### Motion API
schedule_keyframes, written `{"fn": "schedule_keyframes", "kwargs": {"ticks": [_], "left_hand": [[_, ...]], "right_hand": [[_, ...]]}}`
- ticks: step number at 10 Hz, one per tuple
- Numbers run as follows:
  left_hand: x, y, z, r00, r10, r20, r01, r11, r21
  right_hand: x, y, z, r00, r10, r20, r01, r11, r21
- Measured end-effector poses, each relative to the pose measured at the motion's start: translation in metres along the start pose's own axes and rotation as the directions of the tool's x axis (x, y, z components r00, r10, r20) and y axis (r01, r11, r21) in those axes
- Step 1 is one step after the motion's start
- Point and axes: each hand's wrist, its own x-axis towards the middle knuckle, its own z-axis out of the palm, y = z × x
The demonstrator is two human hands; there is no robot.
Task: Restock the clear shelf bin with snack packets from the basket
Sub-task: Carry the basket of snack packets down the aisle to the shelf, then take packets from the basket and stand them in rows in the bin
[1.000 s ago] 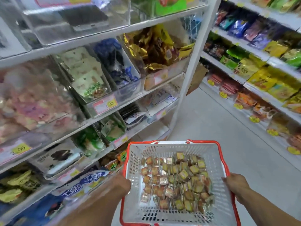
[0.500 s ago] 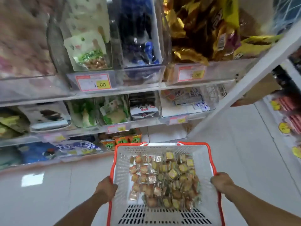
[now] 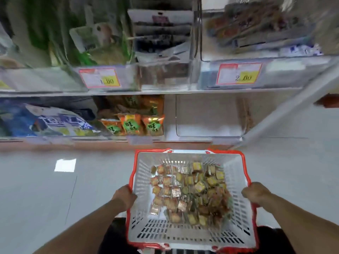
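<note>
Head view: price tags read 2.00, 1.00; basket gripped

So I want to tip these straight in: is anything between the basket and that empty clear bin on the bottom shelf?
Nothing visible blocks it. The clear bin sits empty just above and beyond the basket, only open floor between. Both the left hand and right hand are occupied holding the basket rims.
</note>
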Motion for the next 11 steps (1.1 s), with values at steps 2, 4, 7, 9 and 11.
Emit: {"fn": "schedule_keyframes", "kwargs": {"ticks": [2, 4, 7, 9, 11], "left_hand": [[0.09, -0.008, 0.044, 0.997, -0.035, -0.062, 0.033, 0.999, -0.027], [0.152, -0.014, 0.064, 0.992, -0.055, -0.116, 0.048, 0.997, -0.057], [0.161, -0.008, 0.086, 0.955, 0.014, -0.297, -0.016, 1.0, -0.004], [0.118, 0.017, 0.078, 0.887, 0.084, -0.453, -0.093, 0.996, 0.002], [0.107, 0.068, 0.099, 0.853, 0.429, -0.298, -0.445, 0.896, 0.017]], "right_hand": [[0.093, -0.015, 0.049, 1.0, -0.016, -0.01, 0.017, 0.999, 0.051], [0.142, -0.036, 0.074, 0.991, -0.117, 0.058, 0.115, 0.993, 0.036], [0.147, -0.028, 0.103, 0.95, -0.245, -0.195, 0.259, 0.965, 0.046], [0.107, -0.027, 0.095, 0.817, -0.37, -0.442, 0.343, 0.928, -0.144], [0.099, -0.073, 0.102, 0.691, -0.686, -0.229, 0.615, 0.724, -0.313]]}}
